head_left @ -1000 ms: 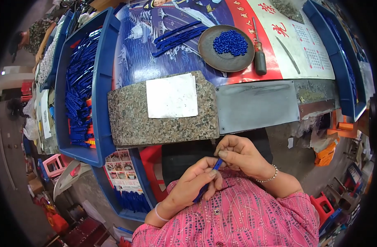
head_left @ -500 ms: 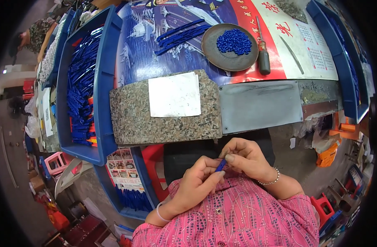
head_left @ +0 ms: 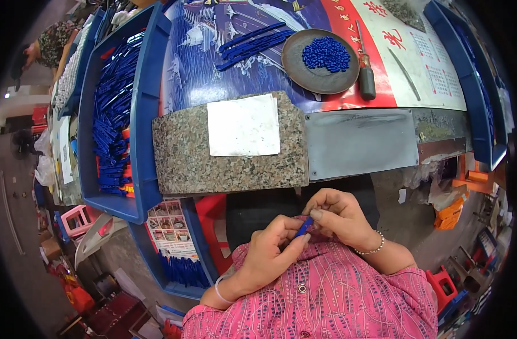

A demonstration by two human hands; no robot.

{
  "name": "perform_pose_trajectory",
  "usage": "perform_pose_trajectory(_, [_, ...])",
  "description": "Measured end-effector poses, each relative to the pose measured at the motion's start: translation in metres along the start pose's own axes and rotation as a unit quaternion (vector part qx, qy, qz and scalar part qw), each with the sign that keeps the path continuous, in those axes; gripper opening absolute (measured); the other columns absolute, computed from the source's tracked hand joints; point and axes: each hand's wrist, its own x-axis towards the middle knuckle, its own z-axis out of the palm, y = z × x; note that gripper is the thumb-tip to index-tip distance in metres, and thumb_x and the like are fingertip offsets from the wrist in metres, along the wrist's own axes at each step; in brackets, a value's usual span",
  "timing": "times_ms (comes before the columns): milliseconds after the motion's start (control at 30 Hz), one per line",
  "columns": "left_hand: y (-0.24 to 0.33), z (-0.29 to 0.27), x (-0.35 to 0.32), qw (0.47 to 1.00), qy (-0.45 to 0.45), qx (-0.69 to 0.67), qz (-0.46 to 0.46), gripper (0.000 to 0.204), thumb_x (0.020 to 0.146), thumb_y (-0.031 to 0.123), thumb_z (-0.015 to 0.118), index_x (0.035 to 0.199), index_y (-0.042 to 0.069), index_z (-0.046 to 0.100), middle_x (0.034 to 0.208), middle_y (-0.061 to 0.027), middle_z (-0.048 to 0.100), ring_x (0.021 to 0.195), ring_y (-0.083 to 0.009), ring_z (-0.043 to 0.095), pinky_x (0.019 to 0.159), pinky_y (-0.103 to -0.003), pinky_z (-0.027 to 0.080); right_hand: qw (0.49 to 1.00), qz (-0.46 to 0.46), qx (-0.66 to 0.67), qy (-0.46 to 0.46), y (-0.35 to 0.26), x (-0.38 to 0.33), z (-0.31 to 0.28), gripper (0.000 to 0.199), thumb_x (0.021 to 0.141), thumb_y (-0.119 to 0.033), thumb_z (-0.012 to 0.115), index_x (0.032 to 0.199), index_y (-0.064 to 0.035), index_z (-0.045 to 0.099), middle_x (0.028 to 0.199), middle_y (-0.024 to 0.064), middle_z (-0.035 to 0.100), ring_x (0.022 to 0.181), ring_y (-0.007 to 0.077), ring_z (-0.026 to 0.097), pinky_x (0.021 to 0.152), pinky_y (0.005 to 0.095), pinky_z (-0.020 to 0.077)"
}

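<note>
Two hands pinch one small blue plastic piece (head_left: pixel 304 226) close to the lap.
Left hand (head_left: pixel 270 251) and right hand (head_left: pixel 340 217) clamp their fingertips on it, below the speckled granite slab (head_left: pixel 185 158); the round metal dish of blue caps (head_left: pixel 320 62) sits within reach.

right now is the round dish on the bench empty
No, the round dish holds a heap of small blue pieces, next to a screwdriver.
</note>
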Motion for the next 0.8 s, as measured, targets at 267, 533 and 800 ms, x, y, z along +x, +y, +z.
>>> perform_pose_trajectory(267, [0.0015, -0.0021, -0.0015, 1.000, -0.023, -0.007, -0.017, 0.017, 0.088, 0.004, 0.052, 0.102, -0.004, 0.049, 0.077, -0.0091, 0.065, 0.052, -0.0048, 0.054, 0.048, -0.018, 0.042, 0.998, 0.011, 0.057, -0.002, 0.0038, -0.0001, 0.0019, 0.014, 0.088, -0.013, 0.058, 0.094, -0.0010, 0.055, 0.074, -0.0039, 0.052, 0.056, -0.0014, 0.042, 0.046, 0.0154, 0.0304])
perform_pose_trajectory(533, [0.0021, -0.0027, -0.0008, 0.999, -0.031, 0.002, -0.029, 0.016, 0.088, 0.004, 0.051, 0.102, -0.004, 0.049, 0.078, -0.0087, 0.065, 0.052, -0.0048, 0.053, 0.048, -0.019, 0.042, 0.999, 0.018, 0.043, 0.005, 0.0017, 0.0002, 0.0026, 0.014, 0.087, -0.014, 0.059, 0.092, -0.0020, 0.055, 0.071, -0.0047, 0.051, 0.054, -0.0014, 0.041, 0.045, 0.0155, 0.0298])
perform_pose_trajectory(800, [0.0019, -0.0037, 0.0006, 0.999, -0.041, -0.009, -0.034, 0.017, 0.090, 0.007, 0.049, 0.103, -0.003, 0.049, 0.077, -0.0080, 0.066, 0.053, -0.0051, 0.054, 0.049, -0.019, 0.043, 0.999, 0.026, 0.042, 0.016, -0.0007, 0.0009, 0.0036, 0.013, 0.087, -0.014, 0.060, 0.090, -0.0026, 0.055, 0.070, -0.0053, 0.051, 0.054, -0.0015, 0.041, 0.044, 0.0157, 0.0298])
